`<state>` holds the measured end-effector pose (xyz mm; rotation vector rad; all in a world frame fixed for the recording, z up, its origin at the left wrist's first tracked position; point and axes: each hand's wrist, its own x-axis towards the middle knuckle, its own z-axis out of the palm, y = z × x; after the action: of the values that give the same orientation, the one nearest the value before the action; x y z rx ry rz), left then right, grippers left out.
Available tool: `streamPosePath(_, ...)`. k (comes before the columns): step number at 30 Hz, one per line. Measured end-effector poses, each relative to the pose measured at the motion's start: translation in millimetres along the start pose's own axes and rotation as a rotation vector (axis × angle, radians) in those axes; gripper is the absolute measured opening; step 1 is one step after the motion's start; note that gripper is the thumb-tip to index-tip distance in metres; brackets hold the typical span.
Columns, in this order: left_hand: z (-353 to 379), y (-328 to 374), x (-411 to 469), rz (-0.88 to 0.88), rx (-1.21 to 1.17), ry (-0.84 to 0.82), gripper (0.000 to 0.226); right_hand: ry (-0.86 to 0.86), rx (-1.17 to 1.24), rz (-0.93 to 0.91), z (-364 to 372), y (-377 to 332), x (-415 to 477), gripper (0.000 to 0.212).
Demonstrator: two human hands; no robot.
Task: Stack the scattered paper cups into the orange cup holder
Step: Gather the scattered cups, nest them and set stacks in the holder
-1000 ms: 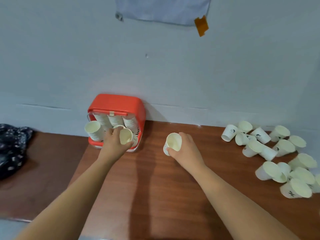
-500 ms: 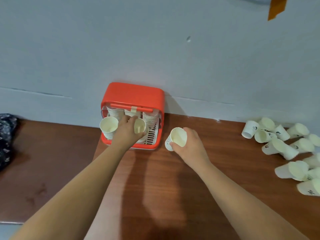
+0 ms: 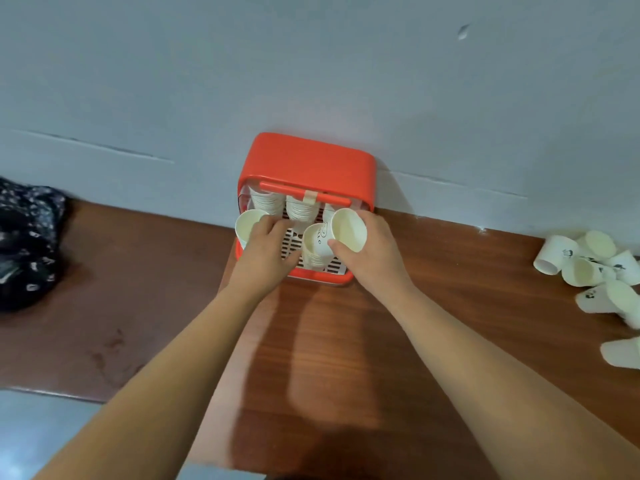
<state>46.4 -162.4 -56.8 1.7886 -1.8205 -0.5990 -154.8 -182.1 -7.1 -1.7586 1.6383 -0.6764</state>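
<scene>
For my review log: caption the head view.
Right hand holds a paper cup at the orange cup holder; left hand reaches inside.

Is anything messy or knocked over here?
Yes. The loose paper cups at the far right lie tipped on their sides in a jumble, and dark smudges stain the table at the left.

Orange cup holder (image 3: pixel 311 161) against wall (image 3: pixel 311 64) on wooden surface (image 3: pixel 346 341), cup stacks (image 3: pixel 266 202) inside. Right hand (image 3: pixel 372 252) grips paper cup (image 3: pixel 349 228) at holder's right front, mouth toward camera. Left hand (image 3: pixel 265 252) at grille (image 3: pixel 289 242) beside short stack (image 3: pixel 313 247) — grip unclear. Scattered cups (image 3: pixel 585 268) far right.
</scene>
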Motion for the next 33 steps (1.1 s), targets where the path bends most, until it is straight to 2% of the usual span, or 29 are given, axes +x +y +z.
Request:
streamPosePath(2,-16.0,-11.9,-7.3,-0.015,0.038,0.126,0.046,-0.027,-0.033,-0.045,15.3,-3.7,5.5,0.065)
streamPosePath(4,-25.1,-29.3,-9.3,-0.099,0.086,0.196,0.048,-0.051,-0.108,-0.054,31.0,-1.1,10.2,0.071)
streamPosePath(7,-27.1,-52.6,-5.5,-0.162,0.146,0.147,0.067,-0.089,-0.264,-0.060,49.3,4.9,14.4,0.071)
streamPosePath(10,-20.4,-60.6,-2.5,-0.195,0.046,0.058,0.080,-0.151,-0.354,-0.060,61.9,13.6,19.1,0.071)
streamPosePath(14,-11.1,-66.2,3.6,-0.238,-0.046,0.024,0.091,-0.226,-0.332,0.022,74.4,22.9,24.8,0.084)
streamPosePath(19,-2.4,-69.5,10.5,-0.288,-0.204,0.045,0.090,-0.193,-0.243,0.030,83.3,24.5,25.6,0.082)
streamPosePath(29,-5.0,-72.8,14.1,-0.247,-0.251,0.040,0.087,-0.201,-0.147,0.036,113.6,15.2,35.3,0.079)
streamPosePath(33,-5.9,-69.0,4.6,-0.317,-0.251,0.075,0.082,-0.218,-0.115,0.059,108.5,16.5,29.1,0.093)
